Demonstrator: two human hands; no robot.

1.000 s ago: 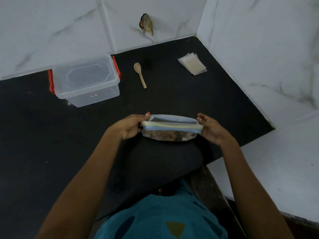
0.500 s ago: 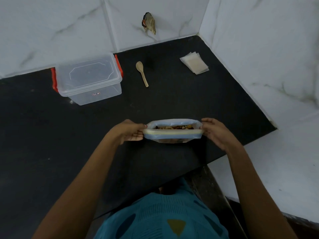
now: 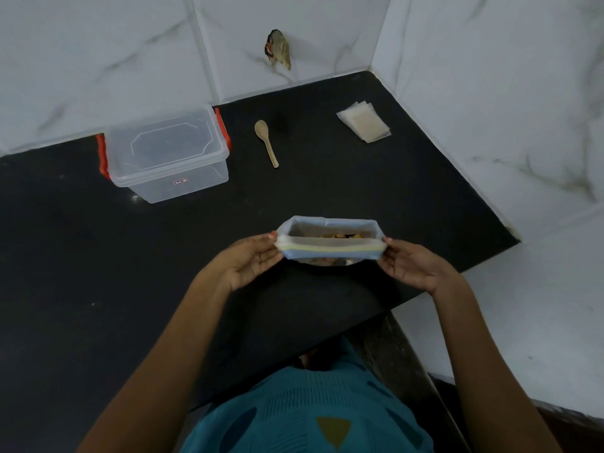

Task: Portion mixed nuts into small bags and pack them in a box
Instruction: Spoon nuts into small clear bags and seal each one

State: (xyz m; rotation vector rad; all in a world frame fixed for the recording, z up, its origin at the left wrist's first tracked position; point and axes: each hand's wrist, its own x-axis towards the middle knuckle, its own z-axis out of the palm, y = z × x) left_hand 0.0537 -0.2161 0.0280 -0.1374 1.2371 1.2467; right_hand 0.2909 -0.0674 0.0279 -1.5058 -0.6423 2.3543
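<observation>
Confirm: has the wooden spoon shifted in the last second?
No. The wooden spoon still lies just right of the clear box, bowl toward the wall.

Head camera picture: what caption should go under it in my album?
Left hand and right hand pinch the ends of an open bag of nuts; box, spoon and small bags lie beyond.

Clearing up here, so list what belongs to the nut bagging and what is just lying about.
Job: zip bag of nuts, held by left hand and right hand; wooden spoon; small bags; plastic box.
Lying about: crumpled scrap on the wall.
</observation>
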